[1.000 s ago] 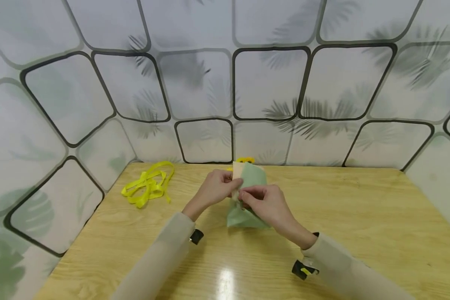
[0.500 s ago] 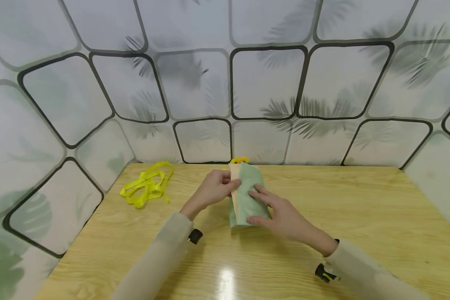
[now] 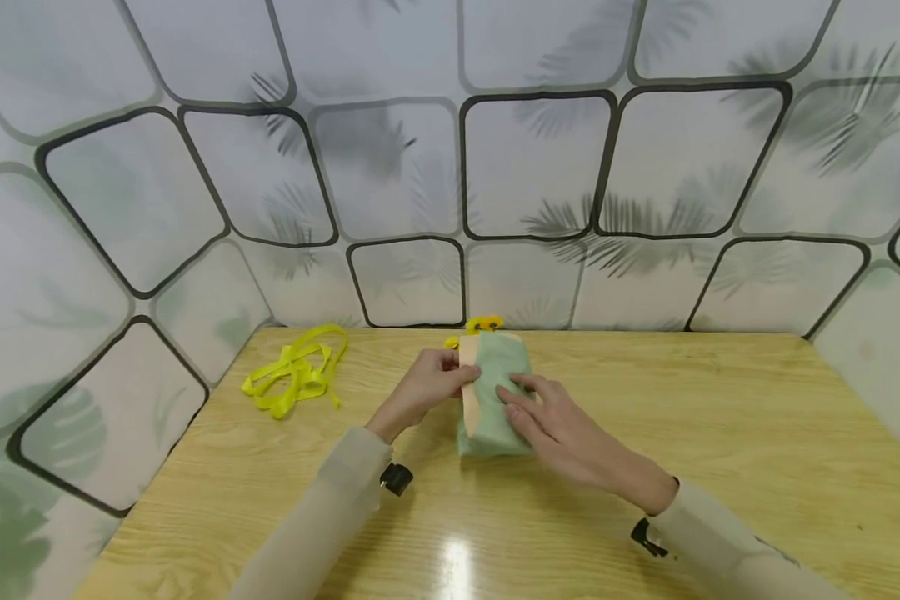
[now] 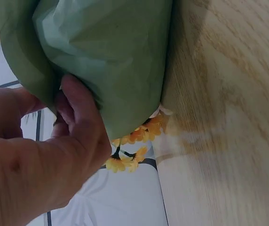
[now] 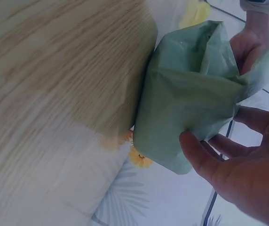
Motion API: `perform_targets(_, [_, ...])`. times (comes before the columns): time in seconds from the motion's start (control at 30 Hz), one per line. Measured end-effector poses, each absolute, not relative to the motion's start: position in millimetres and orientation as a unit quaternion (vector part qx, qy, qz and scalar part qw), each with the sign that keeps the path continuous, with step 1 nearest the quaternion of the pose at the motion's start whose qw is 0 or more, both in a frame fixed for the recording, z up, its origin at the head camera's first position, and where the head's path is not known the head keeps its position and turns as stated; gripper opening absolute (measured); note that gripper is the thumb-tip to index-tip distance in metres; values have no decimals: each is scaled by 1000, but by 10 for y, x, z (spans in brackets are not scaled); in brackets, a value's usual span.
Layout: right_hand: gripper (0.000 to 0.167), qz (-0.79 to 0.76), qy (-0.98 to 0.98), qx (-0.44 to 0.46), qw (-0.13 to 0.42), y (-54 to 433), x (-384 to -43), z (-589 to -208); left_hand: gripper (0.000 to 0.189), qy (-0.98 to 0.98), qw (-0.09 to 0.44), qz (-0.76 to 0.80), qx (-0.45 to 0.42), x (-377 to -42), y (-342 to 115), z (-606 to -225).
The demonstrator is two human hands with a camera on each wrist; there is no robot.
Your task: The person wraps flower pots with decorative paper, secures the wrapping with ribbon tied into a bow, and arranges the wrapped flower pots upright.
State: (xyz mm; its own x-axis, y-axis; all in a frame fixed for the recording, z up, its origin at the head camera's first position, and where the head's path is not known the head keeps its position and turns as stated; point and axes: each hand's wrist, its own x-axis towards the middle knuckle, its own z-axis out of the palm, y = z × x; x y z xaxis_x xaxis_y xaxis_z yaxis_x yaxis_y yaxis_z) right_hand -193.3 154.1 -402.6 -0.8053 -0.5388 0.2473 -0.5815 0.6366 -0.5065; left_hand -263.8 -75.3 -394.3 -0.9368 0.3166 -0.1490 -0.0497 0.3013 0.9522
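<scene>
A sheet of green wrapping paper [image 3: 501, 396] with a peach inner side is folded round a small bunch of yellow artificial-looking flowers [image 3: 484, 323], whose heads show at its far end. My left hand [image 3: 429, 385] pinches the paper's left edge between thumb and fingers; the left wrist view shows this fold close up. On the paper's right side, my right hand [image 3: 562, 429] rests with spread, fairly straight fingers. In the right wrist view its fingertips [image 5: 187, 139] touch the green surface. The stems are hidden inside the wrap.
A loose tangle of yellow ribbon [image 3: 296, 371] lies at the table's back left. The wooden table [image 3: 720, 417] meets a patterned curtain-like wall [image 3: 540, 167] right behind the flowers. Black bands [image 3: 397, 478] hang at both cuffs.
My right hand has let go of the pinched paper at the middle, moved right and laid its fingers on the green sheet, now folded flatter. The left hand keeps its pinch.
</scene>
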Motion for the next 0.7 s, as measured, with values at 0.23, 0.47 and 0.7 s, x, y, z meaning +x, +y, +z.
perform_targets(0.23, [54, 280, -903, 319, 73, 1573, -1959, -4075, 25, 808, 169, 561, 63, -2619, -763, -3954])
perform_targets(0.47, [55, 279, -895, 333, 101, 1544, -2007, -4123, 20, 767, 180, 616, 8, -2658, -763, -3991])
perform_targets(0.7, [50, 274, -892, 350, 85, 1486, -2073, -4108, 31, 763, 161, 626, -23, -2688, -740, -4014])
